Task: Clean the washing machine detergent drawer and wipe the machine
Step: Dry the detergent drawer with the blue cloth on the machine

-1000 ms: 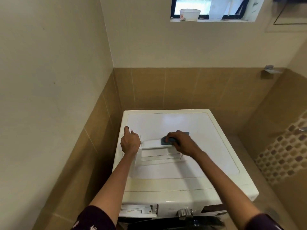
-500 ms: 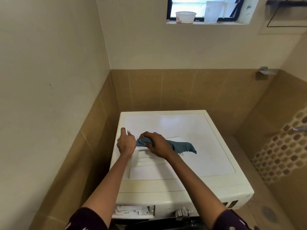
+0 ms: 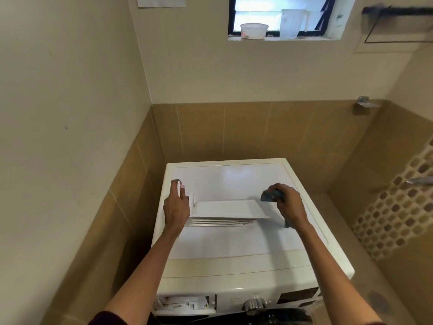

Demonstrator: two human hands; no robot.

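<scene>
The left hand (image 3: 176, 207) rests curled against the left end of the detergent drawer (image 3: 228, 211), fingers wrapped round its front panel to pin it; the right hand (image 3: 289, 204) is closed round a bunched blue-grey cloth (image 3: 271, 195) just off the drawer's right end, a corner of the cloth hanging below the wrist. The drawer lies on its side on the washing machine's top (image 3: 234, 240), out of its slot.

To wipe well, I judge the left hand should keep the drawer braced against the lid so it cannot skate, while the cloth runs the full length of the upper face and into the ribbed channels on the near side, where residue would likely collect.

Counted outward from the drawer: one drawer, one cloth, one empty drawer slot (image 3: 185, 303) on the machine's front below it, one control knob (image 3: 254, 304) right of the slot. Far above, on the window ledge (image 3: 281, 38), stand one white tub (image 3: 254, 30) and one translucent jug (image 3: 290, 23).
</scene>
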